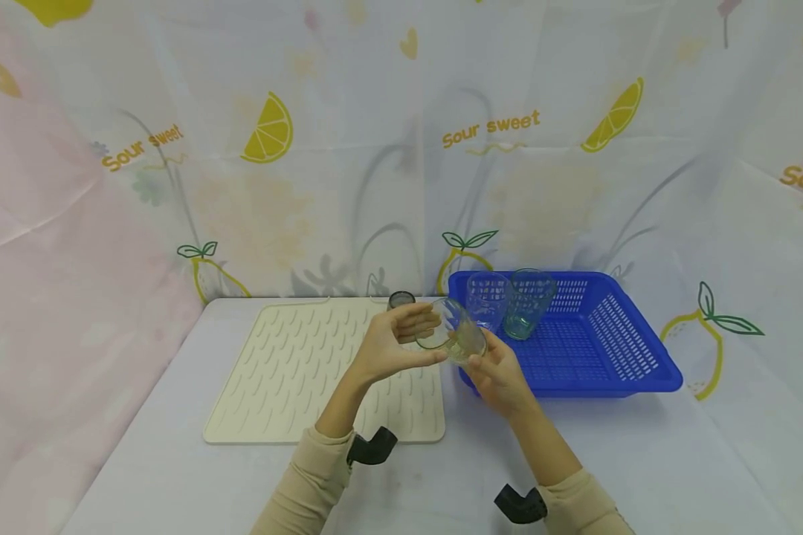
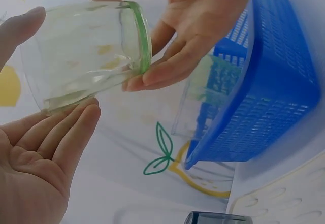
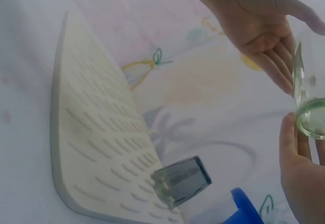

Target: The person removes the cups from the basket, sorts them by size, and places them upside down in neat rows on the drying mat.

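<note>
A clear glass with a pale green tint (image 1: 467, 340) is held up tilted between both hands, over the gap between the mat and the basket. My right hand (image 1: 500, 375) grips its green-edged end, thumb on one side and fingers on the other. At the opposite end, my left hand (image 1: 389, 345) has its thumb and nearly straight fingers spread on either side of the glass; in the left wrist view the fingertips (image 2: 91, 109) are right at its wall. A small dark grey glass (image 3: 182, 182) stands on the cream ridged mat (image 1: 294, 371), partly hidden behind the left hand in the head view.
A blue perforated basket (image 1: 616, 386) stands on the right of the white-covered table (image 1: 401, 494). Inside at its left are a clear glass (image 1: 487, 293) and a blue-green glass (image 1: 530, 301). A printed cloth with lemon pictures (image 1: 348, 171) hangs close behind the mat and basket.
</note>
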Motion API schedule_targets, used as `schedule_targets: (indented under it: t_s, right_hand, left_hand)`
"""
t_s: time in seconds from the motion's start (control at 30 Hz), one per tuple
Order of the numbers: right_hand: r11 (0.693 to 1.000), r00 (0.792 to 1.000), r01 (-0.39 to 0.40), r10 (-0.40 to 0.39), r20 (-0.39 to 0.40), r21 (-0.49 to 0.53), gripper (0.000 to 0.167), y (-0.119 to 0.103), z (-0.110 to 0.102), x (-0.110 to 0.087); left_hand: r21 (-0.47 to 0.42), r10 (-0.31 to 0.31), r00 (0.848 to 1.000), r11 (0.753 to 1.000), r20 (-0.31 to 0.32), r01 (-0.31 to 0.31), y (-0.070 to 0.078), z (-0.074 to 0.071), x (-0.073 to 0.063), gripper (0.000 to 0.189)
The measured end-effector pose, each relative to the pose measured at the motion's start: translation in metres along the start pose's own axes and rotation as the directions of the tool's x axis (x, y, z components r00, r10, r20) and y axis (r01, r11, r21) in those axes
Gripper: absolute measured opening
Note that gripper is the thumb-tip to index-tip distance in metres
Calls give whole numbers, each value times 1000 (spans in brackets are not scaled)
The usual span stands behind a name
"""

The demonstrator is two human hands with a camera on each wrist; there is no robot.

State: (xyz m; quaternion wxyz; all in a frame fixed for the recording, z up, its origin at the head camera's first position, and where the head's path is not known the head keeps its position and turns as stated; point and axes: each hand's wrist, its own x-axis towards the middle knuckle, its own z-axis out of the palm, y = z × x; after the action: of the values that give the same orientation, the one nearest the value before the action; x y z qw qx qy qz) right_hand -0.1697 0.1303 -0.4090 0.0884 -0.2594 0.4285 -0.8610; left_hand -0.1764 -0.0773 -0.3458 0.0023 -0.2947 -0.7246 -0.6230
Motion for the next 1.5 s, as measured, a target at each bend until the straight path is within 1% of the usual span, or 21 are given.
schedule_targets:
  t_s: [0.13, 0.27, 0.37, 0.57, 0.7, 0.9, 1.1, 1.23, 1.33, 1.43, 1.5]
  right_hand:
    - [999, 998, 32, -32, -46, -4, 31, -8, 0, 4]
    - [997, 996, 79, -78, -47, 8, 32, -17, 0, 9]
    - [995, 995, 94, -95, -34, -17, 33, -24, 1, 13]
    - [992, 996, 63, -69, -55, -112, 29, -35, 5, 18]
    - [983, 995, 39, -55, -81, -180, 29, -41, 7, 21]
    - [950, 993, 30, -65, -101, -311, 35, -51, 9, 26]
    - [905, 995, 17, -58, -84, -424, 46, -63, 10, 31]
    - [871, 995, -2, -47, -87, -491, 55, -69, 10, 37]
    - [848, 994, -36, -22, -103, -528, 62, -72, 8, 40]
    - [833, 992, -86, 22, -121, -546, 67, -75, 7, 43]
    - [831, 991, -110, 49, -125, -545, 68, -75, 6, 45]
  left_hand:
    - [-16, -15, 1000, 1000, 0, 15, -1, 0, -1, 77]
    - [-11, -39, 999, 999, -5, 39, -3, 1, -2, 80]
    - [3, -51, 999, 999, -4, 51, -4, 1, -2, 80]
    - [7, -69, 998, 998, 2, 69, -5, 2, -2, 76]
    - [-2, -82, 997, 997, 7, 82, -5, 2, -2, 75]
    - [-8, -67, 998, 998, 0, 67, -5, 1, -3, 76]
    - [-18, -62, 998, 998, -9, 62, -5, -1, -7, 73]
    - [-2, -74, 997, 997, -21, 74, -7, -5, -16, 69]
    - [6, -86, 995, 996, -47, 86, -10, -9, -24, 65]
    - [24, -95, 992, 995, -79, 97, -13, -13, -34, 60]
    - [42, -102, 989, 993, -103, 107, -15, -17, -43, 57]
